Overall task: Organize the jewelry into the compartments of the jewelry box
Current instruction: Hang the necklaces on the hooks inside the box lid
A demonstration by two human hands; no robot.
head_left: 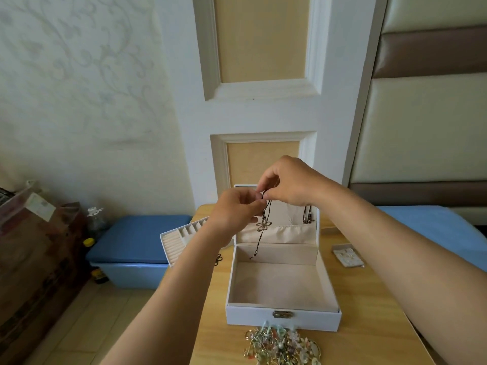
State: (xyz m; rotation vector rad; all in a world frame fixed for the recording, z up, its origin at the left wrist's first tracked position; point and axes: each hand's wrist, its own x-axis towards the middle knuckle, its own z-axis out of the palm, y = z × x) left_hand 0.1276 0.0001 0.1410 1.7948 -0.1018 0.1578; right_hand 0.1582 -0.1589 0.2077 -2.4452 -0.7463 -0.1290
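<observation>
A white jewelry box (283, 316) stands open on the wooden table, its beige main compartment bare. My left hand (237, 210) and my right hand (288, 181) pinch the top of a dark cord necklace with a flower pendant (263, 225) against the upright lid. The cord hangs down over the lid's fabric pocket (284, 233). Other dark cords (308, 216) hang at the lid's right side. A pile of mixed jewelry (283, 346) lies in front of the box.
The box's removable ring tray (181, 237) sits at the table's left edge. A small packet (347, 255) lies to the right of the box. A blue storage bin (134, 248) and a bottle (96, 222) stand on the floor at left. A blue bed (437, 227) is at right.
</observation>
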